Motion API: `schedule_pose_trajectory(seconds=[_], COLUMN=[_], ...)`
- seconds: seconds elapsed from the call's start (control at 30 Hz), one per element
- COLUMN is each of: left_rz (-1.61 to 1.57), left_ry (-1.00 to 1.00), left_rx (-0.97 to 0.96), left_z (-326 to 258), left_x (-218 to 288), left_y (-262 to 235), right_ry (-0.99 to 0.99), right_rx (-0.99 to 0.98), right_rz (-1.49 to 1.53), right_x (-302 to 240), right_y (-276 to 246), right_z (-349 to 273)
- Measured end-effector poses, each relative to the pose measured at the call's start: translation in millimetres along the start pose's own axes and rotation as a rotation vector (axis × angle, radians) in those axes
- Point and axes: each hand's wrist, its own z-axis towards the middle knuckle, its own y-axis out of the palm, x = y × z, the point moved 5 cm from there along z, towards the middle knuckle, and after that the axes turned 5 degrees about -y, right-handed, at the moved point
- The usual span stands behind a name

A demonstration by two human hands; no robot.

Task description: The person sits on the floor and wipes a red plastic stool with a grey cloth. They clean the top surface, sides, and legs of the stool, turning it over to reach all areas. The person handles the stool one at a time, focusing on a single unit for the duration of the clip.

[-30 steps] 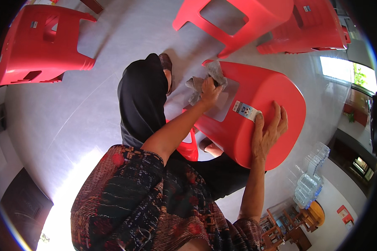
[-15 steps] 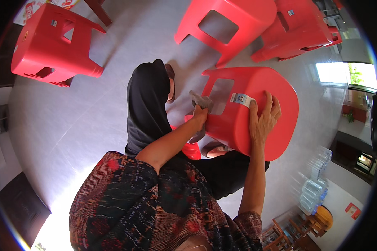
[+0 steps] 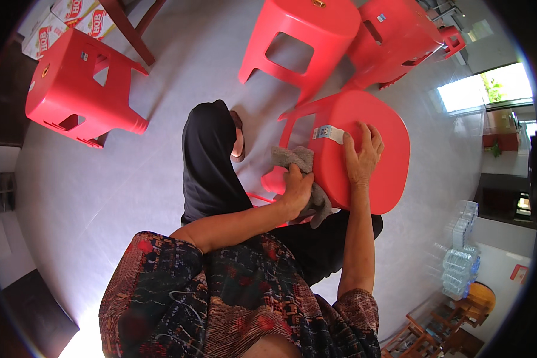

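A red plastic stool is tipped on its side across my lap. My right hand lies flat on its seat, fingers spread, just below a small white sticker. My left hand grips a grey cloth and presses it against the stool's side near a leg. My legs in black trousers stretch out beneath, one bare foot showing on the floor.
Three more red stools stand on the pale grey floor: one at the left, one at the top centre, one at the top right. Cardboard boxes sit at the top left. Stacked water bottles are at the right.
My left hand has drawn the cloth down the stool's side toward me. The right hand has stayed flat on the seat while the view shifted.
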Motion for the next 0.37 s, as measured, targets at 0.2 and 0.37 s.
schedule_pose_trajectory(seconds=[0.2,0.37], left_rz=[0.278,-0.328], left_ry=[0.709,0.021], left_rx=[-0.165,-0.773], left_z=[-69.3,-76.4], left_x=[73.3,88.0], left_y=[23.8,47.0], right_ry=[0.265,-0.146], right_rx=[0.03,0.164], right_rz=[0.704,0.437], right_x=[28.7,-47.0], right_y=[-28.0,-80.2], right_z=[-7.5,-19.2])
